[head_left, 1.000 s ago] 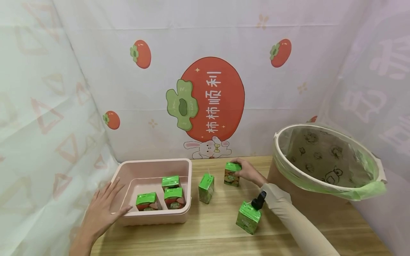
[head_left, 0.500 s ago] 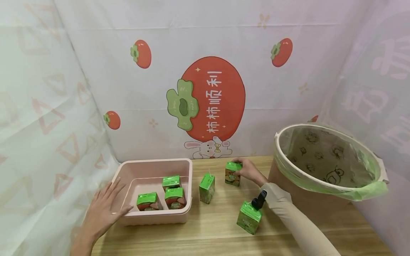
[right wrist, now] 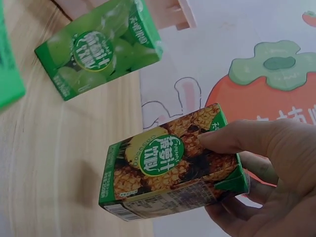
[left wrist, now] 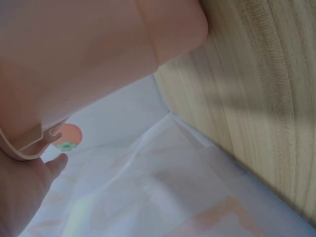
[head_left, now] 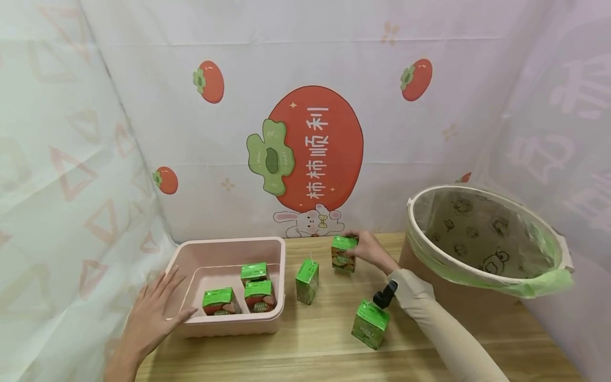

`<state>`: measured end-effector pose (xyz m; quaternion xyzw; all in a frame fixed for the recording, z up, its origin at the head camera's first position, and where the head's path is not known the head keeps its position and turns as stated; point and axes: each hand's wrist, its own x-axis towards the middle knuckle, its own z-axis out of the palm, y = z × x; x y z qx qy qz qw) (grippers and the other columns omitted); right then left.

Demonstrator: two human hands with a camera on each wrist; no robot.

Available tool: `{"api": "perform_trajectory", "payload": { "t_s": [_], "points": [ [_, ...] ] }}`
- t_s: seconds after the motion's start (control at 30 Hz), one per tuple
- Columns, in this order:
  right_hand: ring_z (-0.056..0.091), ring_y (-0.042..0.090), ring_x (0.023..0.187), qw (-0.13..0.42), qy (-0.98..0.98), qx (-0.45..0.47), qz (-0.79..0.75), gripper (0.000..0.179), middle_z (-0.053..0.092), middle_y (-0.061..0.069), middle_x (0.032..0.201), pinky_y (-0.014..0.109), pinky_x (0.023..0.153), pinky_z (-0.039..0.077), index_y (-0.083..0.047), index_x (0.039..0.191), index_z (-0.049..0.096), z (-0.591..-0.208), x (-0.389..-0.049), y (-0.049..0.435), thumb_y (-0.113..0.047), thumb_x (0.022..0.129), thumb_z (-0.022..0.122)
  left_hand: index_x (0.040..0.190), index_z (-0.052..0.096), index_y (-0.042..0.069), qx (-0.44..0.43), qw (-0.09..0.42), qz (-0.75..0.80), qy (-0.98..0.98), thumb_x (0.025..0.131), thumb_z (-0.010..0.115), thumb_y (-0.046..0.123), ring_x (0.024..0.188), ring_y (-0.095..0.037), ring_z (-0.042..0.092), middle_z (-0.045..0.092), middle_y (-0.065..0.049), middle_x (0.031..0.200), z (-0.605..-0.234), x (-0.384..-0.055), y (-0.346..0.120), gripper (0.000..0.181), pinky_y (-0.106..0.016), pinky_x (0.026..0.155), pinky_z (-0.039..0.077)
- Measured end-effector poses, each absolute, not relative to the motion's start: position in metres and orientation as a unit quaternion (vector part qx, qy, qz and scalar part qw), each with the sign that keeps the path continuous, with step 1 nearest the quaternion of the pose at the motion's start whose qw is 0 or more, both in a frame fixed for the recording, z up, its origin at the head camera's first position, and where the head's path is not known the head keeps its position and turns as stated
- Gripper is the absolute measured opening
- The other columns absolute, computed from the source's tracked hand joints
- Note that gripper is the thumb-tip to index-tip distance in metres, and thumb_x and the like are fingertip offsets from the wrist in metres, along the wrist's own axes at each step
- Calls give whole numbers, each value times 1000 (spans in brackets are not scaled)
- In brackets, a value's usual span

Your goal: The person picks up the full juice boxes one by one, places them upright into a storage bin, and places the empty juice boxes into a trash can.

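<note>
My right hand (head_left: 369,252) grips a pineapple juice box (right wrist: 168,160) near its top, thumb on the front and fingers behind. In the right wrist view this box is tilted, with a shadow on the wood beside it. A green-fruit juice box (head_left: 307,281) with a straw stands to its left, and another green juice box (head_left: 370,324) stands nearer, below my right wrist. My left hand (head_left: 150,313) rests on the left rim of the pink bin (head_left: 229,318), fingers spread. Inside it are three juice boxes (head_left: 260,296) with green tops and reddish fronts.
A tall round bucket (head_left: 420,281) lined with a greenish plastic bag (head_left: 539,286) stands at the right, beside my right forearm. The wooden table (head_left: 315,355) ends at a white printed curtain (head_left: 229,132) behind and at both sides.
My right hand has raised the pineapple juice box slightly and shifted it a little left. My left hand and the other boxes stay put.
</note>
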<state>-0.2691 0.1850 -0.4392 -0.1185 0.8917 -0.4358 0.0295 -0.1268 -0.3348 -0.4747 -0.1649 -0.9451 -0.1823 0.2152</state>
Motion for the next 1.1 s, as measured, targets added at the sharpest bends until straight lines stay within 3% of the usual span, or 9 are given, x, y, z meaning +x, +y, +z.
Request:
{"api": "perform_trajectory", "payload": {
  "t_s": [0.83,1.1],
  "points": [
    [68,31,104,12,868,-168,-468,46,72,19,120,45,87,60,3,130,69,-381,-257,135,-1,86,81,158,49,19,-159,205,-189,-947,90,79,45,160,-34,21,42,-15,165,-473,-125,-335,78,-51,130,-2],
    [68,26,100,12,856,-212,-471,45,73,14,118,37,83,59,-1,129,72,-360,-256,113,-3,86,82,155,52,16,-159,208,-189,-946,89,79,46,159,-36,24,39,-15,167,-471,-127,-335,77,-50,130,-3]
  ]
}}
